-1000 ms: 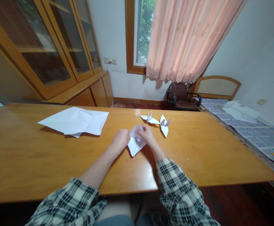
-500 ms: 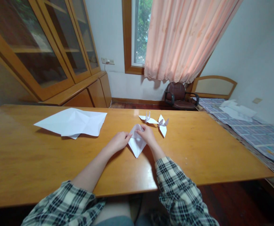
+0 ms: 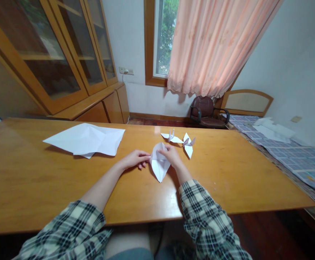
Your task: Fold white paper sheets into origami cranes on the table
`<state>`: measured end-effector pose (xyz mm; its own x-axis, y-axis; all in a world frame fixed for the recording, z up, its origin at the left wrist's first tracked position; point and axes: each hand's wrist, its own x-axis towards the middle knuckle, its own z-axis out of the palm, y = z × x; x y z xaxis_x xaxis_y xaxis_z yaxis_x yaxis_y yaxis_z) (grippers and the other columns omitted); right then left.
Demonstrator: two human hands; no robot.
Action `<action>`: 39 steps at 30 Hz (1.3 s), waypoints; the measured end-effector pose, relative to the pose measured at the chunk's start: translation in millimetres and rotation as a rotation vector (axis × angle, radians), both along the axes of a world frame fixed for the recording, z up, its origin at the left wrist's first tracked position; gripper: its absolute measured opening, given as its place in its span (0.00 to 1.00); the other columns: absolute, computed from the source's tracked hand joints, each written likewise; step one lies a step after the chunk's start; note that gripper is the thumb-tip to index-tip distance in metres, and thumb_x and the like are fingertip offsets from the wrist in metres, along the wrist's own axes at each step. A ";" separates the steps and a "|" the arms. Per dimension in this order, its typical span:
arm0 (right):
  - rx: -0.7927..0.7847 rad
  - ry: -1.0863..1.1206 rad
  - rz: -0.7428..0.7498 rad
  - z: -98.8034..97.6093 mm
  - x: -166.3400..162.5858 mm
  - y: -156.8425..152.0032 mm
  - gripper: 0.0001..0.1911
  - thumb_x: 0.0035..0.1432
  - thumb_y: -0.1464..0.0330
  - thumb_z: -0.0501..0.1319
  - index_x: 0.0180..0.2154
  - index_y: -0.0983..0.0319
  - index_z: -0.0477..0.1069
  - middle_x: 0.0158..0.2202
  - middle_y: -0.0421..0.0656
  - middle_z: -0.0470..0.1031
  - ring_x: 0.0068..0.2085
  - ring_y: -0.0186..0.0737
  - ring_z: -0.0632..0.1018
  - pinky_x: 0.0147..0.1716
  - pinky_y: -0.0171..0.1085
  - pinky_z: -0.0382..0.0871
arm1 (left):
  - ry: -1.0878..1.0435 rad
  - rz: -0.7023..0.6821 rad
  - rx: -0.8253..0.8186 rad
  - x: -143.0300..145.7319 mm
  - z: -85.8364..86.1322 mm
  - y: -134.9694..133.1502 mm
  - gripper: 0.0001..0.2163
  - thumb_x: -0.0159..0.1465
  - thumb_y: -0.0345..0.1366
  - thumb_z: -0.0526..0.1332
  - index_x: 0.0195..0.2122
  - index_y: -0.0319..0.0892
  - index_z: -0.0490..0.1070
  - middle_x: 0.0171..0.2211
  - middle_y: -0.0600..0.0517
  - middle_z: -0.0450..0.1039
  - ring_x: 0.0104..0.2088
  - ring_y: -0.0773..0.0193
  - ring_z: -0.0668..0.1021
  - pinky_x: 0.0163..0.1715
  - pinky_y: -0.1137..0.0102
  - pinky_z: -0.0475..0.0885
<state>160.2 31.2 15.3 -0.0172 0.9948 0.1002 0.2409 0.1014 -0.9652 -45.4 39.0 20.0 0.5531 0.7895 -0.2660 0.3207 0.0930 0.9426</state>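
Note:
A small white sheet of folded origami paper (image 3: 160, 168), creased across and down its middle, is held just over the table with its pointed end toward me. My right hand (image 3: 171, 154) grips its upper right edge, thumb on top and the other fingers largely hidden behind. At the left edge, my left hand (image 3: 136, 159) pinches the paper between thumb and index finger, its other fingers curled loosely below. The paper bows a little between the hands. Just beyond my right hand are two folded paper cranes, one with spread wings (image 3: 170, 137) and another (image 3: 189, 144) to its right.
A larger creased white paper sheet (image 3: 85, 140) lies on the left of the wooden table (image 3: 51, 187). Past the far edge stand a glass-door cabinet (image 3: 92, 95) and a brown armchair (image 3: 204, 112). A bed (image 3: 279, 151) runs along the right.
My left hand has shifted its hold along the paper's left edge, its fingers now less tightly curled. The paper's sides have bowed outward into a rounder shape. My right hand keeps its grip.

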 end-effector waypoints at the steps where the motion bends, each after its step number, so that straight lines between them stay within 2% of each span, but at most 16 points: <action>1: -0.006 0.005 0.001 -0.8 0.3 0.2 0.14 0.44 0.61 0.63 0.28 0.66 0.74 0.25 0.40 0.72 0.26 0.36 0.70 0.26 0.33 0.61 | 0.015 0.006 0.024 1.6 -0.5 -0.6 0.19 0.54 0.48 0.64 0.36 0.36 0.72 0.25 0.51 0.72 0.23 0.68 0.74 0.17 0.77 0.68; 9: 0.007 -0.018 -0.026 -4.8 1.0 2.2 0.14 0.46 0.59 0.61 0.26 0.65 0.72 0.23 0.39 0.69 0.25 0.34 0.67 0.23 0.32 0.58 | 0.077 0.064 0.134 9.1 -4.6 -1.0 0.17 0.55 0.47 0.62 0.37 0.38 0.70 0.23 0.53 0.70 0.22 0.67 0.75 0.12 0.79 0.63; 18: 0.002 0.005 -0.108 -9.7 -4.0 6.3 0.16 0.46 0.57 0.61 0.25 0.65 0.71 0.21 0.37 0.65 0.24 0.32 0.64 0.24 0.32 0.55 | 0.169 0.021 0.234 12.7 -9.3 2.0 0.16 0.54 0.49 0.62 0.31 0.39 0.69 0.23 0.53 0.70 0.21 0.67 0.74 0.11 0.78 0.62; 22: -0.008 0.033 -0.085 -9.9 -3.9 6.7 0.17 0.45 0.56 0.62 0.25 0.65 0.70 0.20 0.37 0.64 0.24 0.32 0.63 0.23 0.32 0.54 | 0.166 -0.008 0.299 11.4 -10.1 3.2 0.17 0.54 0.51 0.62 0.32 0.40 0.68 0.22 0.55 0.67 0.18 0.69 0.71 0.11 0.78 0.62; 24: -0.007 0.037 -0.067 -9.2 -3.3 6.3 0.17 0.45 0.56 0.62 0.24 0.65 0.70 0.20 0.36 0.63 0.23 0.32 0.62 0.23 0.32 0.52 | 0.131 -0.022 0.337 11.6 -9.8 4.4 0.19 0.56 0.53 0.60 0.31 0.40 0.68 0.24 0.55 0.65 0.18 0.70 0.69 0.12 0.78 0.63; 27: -0.011 0.051 -0.043 -9.1 -3.0 5.8 0.17 0.45 0.56 0.62 0.24 0.65 0.71 0.20 0.37 0.64 0.23 0.32 0.62 0.23 0.32 0.52 | 0.067 0.072 0.346 14.9 -11.4 8.0 0.24 0.61 0.57 0.50 0.28 0.39 0.67 0.25 0.54 0.63 0.19 0.71 0.68 0.12 0.77 0.63; 30: -0.015 0.064 -0.044 -10.1 -3.3 6.2 0.17 0.45 0.56 0.62 0.25 0.65 0.72 0.21 0.37 0.65 0.24 0.32 0.63 0.23 0.32 0.53 | 0.036 0.154 0.403 20.5 -16.5 12.4 0.25 0.63 0.57 0.46 0.26 0.39 0.65 0.24 0.54 0.62 0.20 0.70 0.68 0.15 0.76 0.62; 35: -0.008 0.050 -0.078 -11.4 -3.1 7.5 0.17 0.45 0.56 0.62 0.24 0.65 0.70 0.21 0.37 0.65 0.24 0.32 0.63 0.24 0.32 0.53 | 0.069 0.140 0.624 27.1 -26.7 16.4 0.25 0.65 0.53 0.46 0.22 0.39 0.66 0.23 0.53 0.64 0.25 0.66 0.69 0.27 0.72 0.66; 39: -0.008 0.040 -0.091 -11.3 -3.1 7.5 0.18 0.46 0.55 0.60 0.23 0.65 0.68 0.20 0.37 0.63 0.24 0.32 0.62 0.23 0.32 0.52 | 0.129 0.145 0.707 29.1 -30.3 15.3 0.22 0.65 0.50 0.48 0.27 0.39 0.73 0.27 0.51 0.70 0.31 0.63 0.72 0.32 0.70 0.65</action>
<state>157.1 38.7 3.9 0.0770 0.9928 0.0913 0.2103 0.0733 -0.9749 -16.3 54.3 -10.3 0.4287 0.8596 0.2783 0.4636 -0.4736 0.7489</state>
